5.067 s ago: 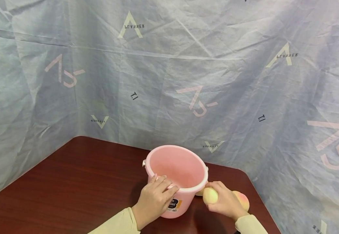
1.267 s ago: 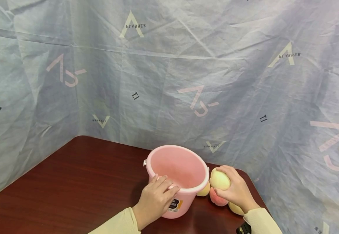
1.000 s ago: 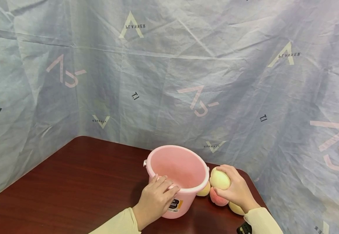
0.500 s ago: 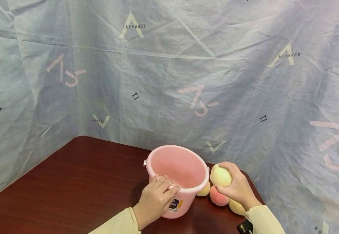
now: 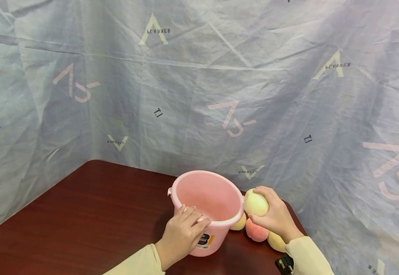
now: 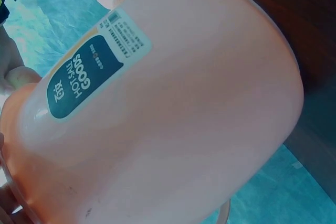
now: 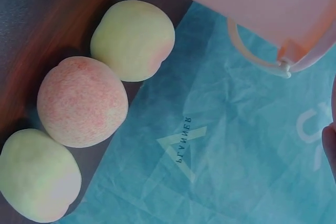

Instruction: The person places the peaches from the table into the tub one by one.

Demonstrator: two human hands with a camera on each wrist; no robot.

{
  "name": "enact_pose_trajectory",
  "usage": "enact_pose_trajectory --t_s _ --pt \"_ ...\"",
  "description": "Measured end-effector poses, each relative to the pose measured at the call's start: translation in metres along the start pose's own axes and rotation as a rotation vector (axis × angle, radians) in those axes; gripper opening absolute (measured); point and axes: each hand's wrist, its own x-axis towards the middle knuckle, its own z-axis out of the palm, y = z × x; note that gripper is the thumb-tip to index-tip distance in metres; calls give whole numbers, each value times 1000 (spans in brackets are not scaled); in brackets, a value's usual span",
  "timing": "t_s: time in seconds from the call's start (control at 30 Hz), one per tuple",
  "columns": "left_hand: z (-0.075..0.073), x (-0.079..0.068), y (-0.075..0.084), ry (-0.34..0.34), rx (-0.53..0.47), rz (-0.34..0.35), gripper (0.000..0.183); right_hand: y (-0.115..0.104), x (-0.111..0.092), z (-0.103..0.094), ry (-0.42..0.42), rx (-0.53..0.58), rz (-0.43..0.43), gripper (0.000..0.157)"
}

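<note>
Pink bucket (image 6: 194,103) found upright on the table (image 5: 99,210), its near rim gripped by the left hand (image 5: 182,235), fingers curled over the edge. The right hand (image 5: 276,214) holds a pale peach (image 5: 256,202) between thumb and fingers, raised just beside the rim (contact with it cannot be confirmed). Below the right hand, in a row: a yellow peach (image 5: 239,223) nearest the bucket, a red peach (image 5: 256,231), then another yellow peach (image 5: 276,242) under the wrist. A label (image 6: 84,77) right of the left hand reads "HOT SALE GOODS".
</note>
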Motion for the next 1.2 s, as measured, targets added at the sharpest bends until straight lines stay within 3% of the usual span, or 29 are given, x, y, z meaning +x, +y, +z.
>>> enact_pose_trajectory --t_s 0.37,0.7,1.0,1.2 --pt "1 0 0 9 -6 -6 37 -4 8 4 -1 22 -38 63" --pt "0 0 0 3 -10 -9 38 -5 7 8 -9 58 -11 63" --pt "-2 -1 2 -58 -33 -47 42 -9 13 13 -13 66 -21 63" --pt "-2 0 1 -34 -23 -33 41 -12 16 16 -14 94 -26 63"
